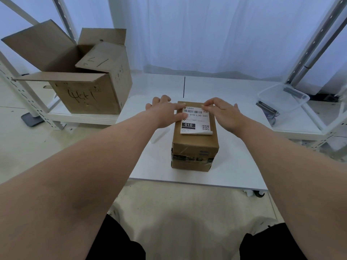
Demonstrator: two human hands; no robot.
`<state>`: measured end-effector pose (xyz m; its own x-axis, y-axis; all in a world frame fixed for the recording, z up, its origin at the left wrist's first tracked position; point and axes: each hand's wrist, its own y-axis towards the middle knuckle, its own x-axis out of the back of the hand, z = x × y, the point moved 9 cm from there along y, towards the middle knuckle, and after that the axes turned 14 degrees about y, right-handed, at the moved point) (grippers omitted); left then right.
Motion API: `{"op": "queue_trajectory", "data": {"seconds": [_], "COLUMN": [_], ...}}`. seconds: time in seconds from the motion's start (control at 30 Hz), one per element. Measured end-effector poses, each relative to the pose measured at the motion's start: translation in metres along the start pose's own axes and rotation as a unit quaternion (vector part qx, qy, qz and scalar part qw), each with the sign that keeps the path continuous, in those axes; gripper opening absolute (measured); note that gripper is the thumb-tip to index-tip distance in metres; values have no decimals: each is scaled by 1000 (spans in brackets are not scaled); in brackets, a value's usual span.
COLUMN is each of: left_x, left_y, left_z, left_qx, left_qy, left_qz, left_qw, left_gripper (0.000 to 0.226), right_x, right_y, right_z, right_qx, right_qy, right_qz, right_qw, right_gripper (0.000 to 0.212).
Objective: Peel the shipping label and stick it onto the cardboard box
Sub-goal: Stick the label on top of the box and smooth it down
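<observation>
- Left hand (165, 111): arm stretched forward, palm down. The fingers are straight and together and press flat on the left edge of the shipping label (195, 121); the other fingers hang over the box's far left corner.
- Right hand (221, 111): arm stretched forward, palm down, fingers spread and lightly arched. The thumb and forefinger tips meet on the label's far right corner; whether they pinch it or only press it cannot be told.
- Shipping label: white, lying on the far part of the top face of the cardboard box (195, 147). Its near right corner curls up off the cardboard.
- Print on the label: a barcode along the far edge, the line "010-L30-551" beneath it, "010" in white on a black block at the near left, and a QR code at the near right. The smaller print is too fine to read.
- Cardboard box: upright, midway between the left and right edges of the white desk (234, 166), in its near half. Clear tape crosses its front face.
- Open carton (84, 91): on a shelf beyond the desk's left edge, flaps up, with handwritten marks on its front.
- Clear plastic tub (283, 98): beyond the desk's far right corner.
</observation>
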<state>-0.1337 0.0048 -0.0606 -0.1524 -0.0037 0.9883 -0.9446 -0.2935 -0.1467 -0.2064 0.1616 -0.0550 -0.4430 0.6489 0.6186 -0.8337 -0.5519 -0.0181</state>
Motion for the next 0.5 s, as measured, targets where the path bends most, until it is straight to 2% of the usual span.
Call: {"op": "queue_trajectory", "data": {"seconds": [0.1, 0.2, 0.37, 0.5], "left_x": [0, 0, 0, 1], "left_y": [0, -1, -4, -5], "left_z": [0, 0, -3, -5], "left_qx": [0, 1, 0, -2], "left_qy": [-2, 7, 16, 30], "left_qz": [0, 0, 11, 14], "left_qw": [1000, 1000, 1000, 999], "left_gripper": [55, 55, 55, 55], "right_x": [-21, -36, -5, -10], "right_y": [-2, -4, -4, -6], "right_z": [20, 30, 1, 8], "right_qx": [33, 64, 17, 12], "right_qy": [-52, -59, -25, -49], "right_qz": [53, 93, 34, 54], "right_qw": [997, 992, 999, 997], "right_gripper": [33, 35, 26, 34]}}
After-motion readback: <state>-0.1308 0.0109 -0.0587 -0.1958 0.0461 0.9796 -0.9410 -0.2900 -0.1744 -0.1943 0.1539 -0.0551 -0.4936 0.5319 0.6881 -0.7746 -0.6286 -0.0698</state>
